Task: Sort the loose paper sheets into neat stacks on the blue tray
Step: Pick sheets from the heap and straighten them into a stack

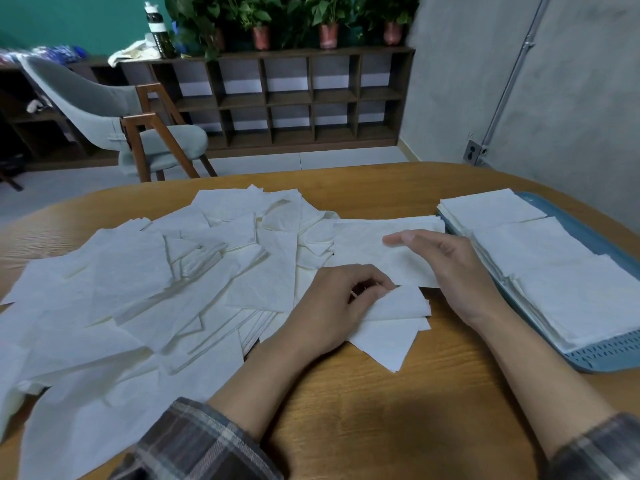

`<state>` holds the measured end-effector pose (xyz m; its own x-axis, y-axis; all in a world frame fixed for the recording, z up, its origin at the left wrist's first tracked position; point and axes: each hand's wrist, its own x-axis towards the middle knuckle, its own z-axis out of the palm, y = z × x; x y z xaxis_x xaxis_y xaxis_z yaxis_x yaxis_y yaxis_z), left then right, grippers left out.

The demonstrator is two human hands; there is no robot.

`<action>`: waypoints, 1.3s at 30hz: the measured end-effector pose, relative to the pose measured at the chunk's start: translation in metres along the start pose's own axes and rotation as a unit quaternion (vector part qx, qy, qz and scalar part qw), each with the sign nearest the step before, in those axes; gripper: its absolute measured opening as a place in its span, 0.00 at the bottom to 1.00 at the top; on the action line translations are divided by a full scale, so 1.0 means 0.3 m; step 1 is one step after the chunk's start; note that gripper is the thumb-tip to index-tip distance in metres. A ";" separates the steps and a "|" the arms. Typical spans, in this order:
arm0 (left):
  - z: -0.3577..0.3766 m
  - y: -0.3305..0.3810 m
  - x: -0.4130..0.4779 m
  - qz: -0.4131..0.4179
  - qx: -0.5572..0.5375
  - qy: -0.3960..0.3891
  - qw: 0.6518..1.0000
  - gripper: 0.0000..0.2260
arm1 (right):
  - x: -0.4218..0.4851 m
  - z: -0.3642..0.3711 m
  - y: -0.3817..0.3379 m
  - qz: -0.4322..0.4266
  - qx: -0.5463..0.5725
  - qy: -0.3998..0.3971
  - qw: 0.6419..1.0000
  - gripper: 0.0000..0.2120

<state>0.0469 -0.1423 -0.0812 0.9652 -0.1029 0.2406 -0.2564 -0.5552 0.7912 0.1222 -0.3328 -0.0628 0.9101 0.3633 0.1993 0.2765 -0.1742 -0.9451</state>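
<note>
Head view: small bundle in hand, tray part filled

Wooden table [346, 417] carries everything. Loose sheets [145, 271] sprawl over its left and middle, overlapped at all angles, many creased. By the look of it, most of the sorting is not yet done.

Blue tray [604, 358] sits at the table's right side, close to the right arm, likely so finished sheets travel a short way. Three squared stacks [550, 251] lie in a row along it, edges touching. Only the perforated near end shows bare.

Between pile and tray one flat sheet [367, 247] lies spread out. Right hand [446, 268] is over it, palm down, fingers straight and together, gripping nothing. Contact cannot be told; probably smoothing it or about to slide it.

Small bundle [398, 323] lies front and centre: a few sheets, corners fanned out of line. Left hand [332, 306] holds it, fingers curled over its upper edge, thumb hidden. The grip seems meant to keep the sheets together for squaring.
</note>
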 end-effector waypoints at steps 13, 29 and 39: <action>-0.033 0.009 0.008 0.093 -0.012 0.211 0.973 0.07 | -0.021 0.002 -0.025 0.000 0.006 -0.068 0.998 0.12; -0.102 0.045 0.014 -0.063 -0.158 0.211 0.963 0.15 | -0.014 0.008 -0.006 0.012 0.104 -0.065 0.992 0.17; -0.083 0.038 0.018 -0.070 -0.161 0.209 0.962 0.15 | -0.025 0.022 -0.027 -0.029 0.010 -0.059 0.998 0.32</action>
<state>0.0478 -0.1287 -0.0571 0.9032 0.3325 0.2714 -0.1940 -0.2476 0.9492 0.1110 -0.3281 -0.0585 0.8504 0.4768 0.2224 0.3198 -0.1328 -0.9381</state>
